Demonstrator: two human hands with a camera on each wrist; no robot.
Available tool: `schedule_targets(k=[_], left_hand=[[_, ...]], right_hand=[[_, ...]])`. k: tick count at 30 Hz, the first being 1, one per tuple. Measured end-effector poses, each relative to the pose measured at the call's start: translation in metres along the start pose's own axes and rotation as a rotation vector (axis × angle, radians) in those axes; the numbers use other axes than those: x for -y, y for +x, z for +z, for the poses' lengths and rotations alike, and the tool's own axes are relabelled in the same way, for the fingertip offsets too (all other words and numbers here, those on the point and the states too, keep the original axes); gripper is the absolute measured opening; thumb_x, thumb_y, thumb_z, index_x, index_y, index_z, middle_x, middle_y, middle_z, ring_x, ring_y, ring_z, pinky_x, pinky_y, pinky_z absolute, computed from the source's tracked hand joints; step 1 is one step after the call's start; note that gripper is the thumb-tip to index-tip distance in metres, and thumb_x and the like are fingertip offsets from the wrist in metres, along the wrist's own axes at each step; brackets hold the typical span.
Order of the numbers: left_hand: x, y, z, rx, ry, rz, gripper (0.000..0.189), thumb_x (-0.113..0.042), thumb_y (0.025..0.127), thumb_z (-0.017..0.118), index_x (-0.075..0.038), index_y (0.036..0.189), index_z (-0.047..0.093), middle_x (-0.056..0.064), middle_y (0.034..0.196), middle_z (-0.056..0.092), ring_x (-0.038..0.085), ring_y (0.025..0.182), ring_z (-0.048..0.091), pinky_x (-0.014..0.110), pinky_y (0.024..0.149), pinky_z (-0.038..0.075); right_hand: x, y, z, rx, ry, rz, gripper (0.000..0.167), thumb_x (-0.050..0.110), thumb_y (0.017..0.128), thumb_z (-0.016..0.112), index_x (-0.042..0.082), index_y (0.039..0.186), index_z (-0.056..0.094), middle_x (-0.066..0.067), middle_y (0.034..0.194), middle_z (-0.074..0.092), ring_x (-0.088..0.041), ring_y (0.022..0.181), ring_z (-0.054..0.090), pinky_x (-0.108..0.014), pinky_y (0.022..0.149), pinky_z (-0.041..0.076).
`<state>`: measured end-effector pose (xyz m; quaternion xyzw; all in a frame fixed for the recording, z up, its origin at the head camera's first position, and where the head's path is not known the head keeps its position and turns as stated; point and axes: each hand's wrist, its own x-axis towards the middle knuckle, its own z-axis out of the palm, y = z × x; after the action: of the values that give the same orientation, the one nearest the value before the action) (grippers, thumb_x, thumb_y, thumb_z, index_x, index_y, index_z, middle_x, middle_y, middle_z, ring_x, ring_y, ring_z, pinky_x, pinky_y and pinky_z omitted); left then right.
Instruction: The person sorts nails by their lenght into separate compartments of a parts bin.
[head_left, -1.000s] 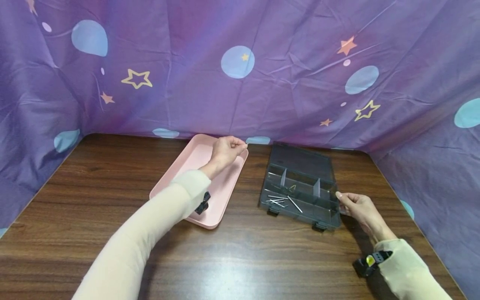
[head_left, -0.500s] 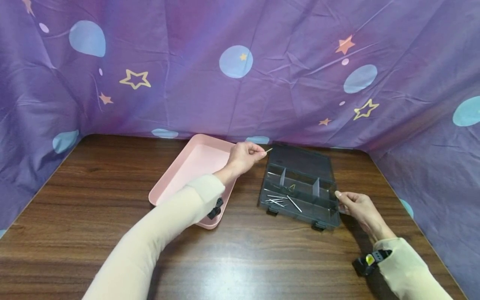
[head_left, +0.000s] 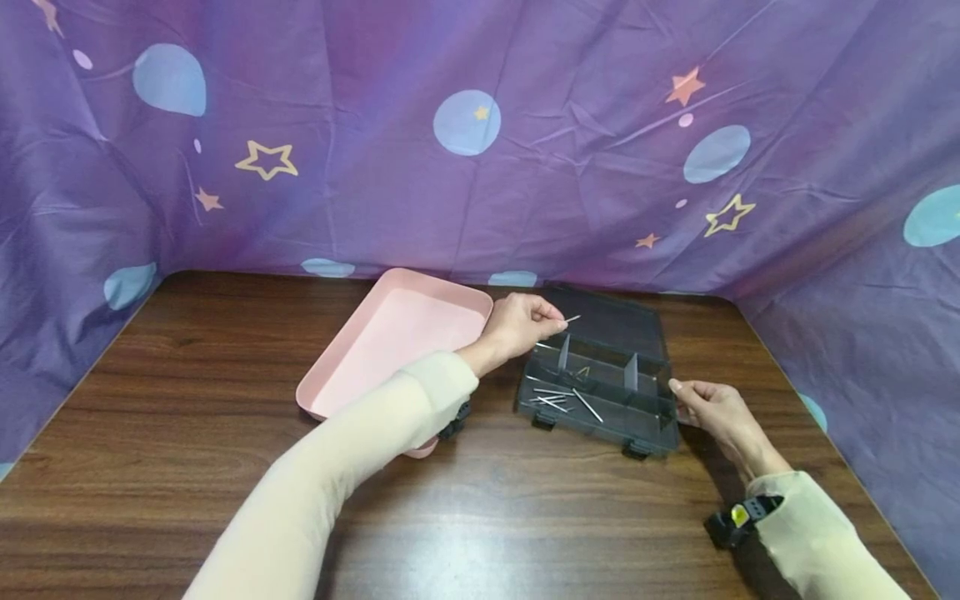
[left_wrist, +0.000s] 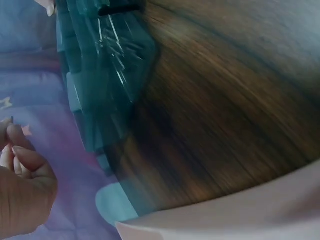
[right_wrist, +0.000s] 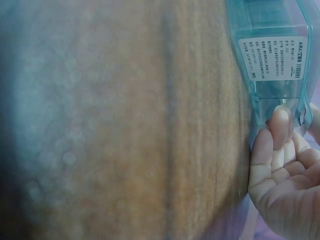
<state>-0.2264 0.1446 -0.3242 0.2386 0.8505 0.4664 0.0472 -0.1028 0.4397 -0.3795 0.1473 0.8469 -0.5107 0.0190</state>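
My left hand (head_left: pixel 521 323) pinches a thin, short stick (head_left: pixel 573 318) between thumb and fingertips, in front of the raised lid of a dark translucent compartment box (head_left: pixel 592 435). In the left wrist view this hand (left_wrist: pixel 27 187) shows at the lower left, apart from the box (left_wrist: pixel 80 92). Several silver rods (head_left: pixel 588 406) lie in the box's long front compartment, and a bent gold-coloured piece (head_left: pixel 582 372) sits in a rear one. My right hand (head_left: pixel 723 421) grips the box's right end, fingertips at its outer wall in the right wrist view, beside a printed white label (right_wrist: pixel 274 59).
Left of the box, a shallow pink tray (head_left: pixel 397 329) stands partly under my left forearm. Both are on a dark wooden table (head_left: pixel 187 450). A purple patterned cloth (head_left: pixel 375 167) hangs close behind the table's back edge. Two black latches (head_left: pixel 637 450) jut from the box's front.
My left hand has moved right and slightly nearer, from above the pink tray to the box's lid, carrying the stick. My right hand stays at the box's end.
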Motion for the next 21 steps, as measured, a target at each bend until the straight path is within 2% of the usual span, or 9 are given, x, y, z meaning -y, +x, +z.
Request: schedule_targets(k=[5, 9, 15, 21], left_hand=[[-0.008, 0.000, 0.006, 0.029, -0.019, -0.005, 0.013, -0.026, 0.083, 0.072, -0.015, 0.089, 0.074, -0.003, 0.083, 0.073, 0.003, 0.069, 0.064, 0.014, 0.062, 0.045], [-0.010, 0.000, 0.015, 0.045, -0.030, -0.014, 0.012, -0.026, 0.083, 0.072, -0.015, 0.088, 0.074, -0.002, 0.082, 0.073, 0.003, 0.068, 0.064, 0.014, 0.061, 0.045], [-0.010, -0.001, 0.026, 0.069, 0.041, -0.017, 0.012, -0.027, 0.083, 0.072, -0.016, 0.087, 0.075, -0.004, 0.083, 0.073, 0.003, 0.070, 0.063, 0.015, 0.068, 0.046], [-0.007, 0.000, 0.037, 0.072, 0.107, -0.018, 0.011, -0.029, 0.083, 0.071, -0.019, 0.086, 0.075, -0.007, 0.083, 0.073, 0.003, 0.072, 0.063, 0.016, 0.067, 0.045]], right_hand=[[0.000, 0.000, 0.000, 0.003, 0.017, 0.005, 0.028, 0.034, 0.095, 0.053, 0.013, 0.078, 0.059, 0.013, 0.062, 0.050, 0.001, 0.066, 0.053, -0.018, 0.067, 0.052], [-0.001, 0.000, 0.000, 0.008, 0.000, 0.006, 0.029, 0.035, 0.095, 0.052, 0.010, 0.083, 0.060, 0.012, 0.064, 0.052, 0.001, 0.067, 0.054, -0.018, 0.067, 0.052], [-0.002, 0.000, 0.000, 0.010, 0.004, -0.002, 0.029, 0.035, 0.095, 0.052, 0.008, 0.085, 0.061, 0.012, 0.065, 0.053, 0.000, 0.066, 0.054, -0.018, 0.067, 0.052], [-0.002, 0.000, -0.001, 0.010, 0.007, -0.019, 0.032, 0.035, 0.095, 0.053, 0.004, 0.091, 0.062, 0.012, 0.062, 0.051, 0.000, 0.065, 0.053, -0.018, 0.067, 0.052]])
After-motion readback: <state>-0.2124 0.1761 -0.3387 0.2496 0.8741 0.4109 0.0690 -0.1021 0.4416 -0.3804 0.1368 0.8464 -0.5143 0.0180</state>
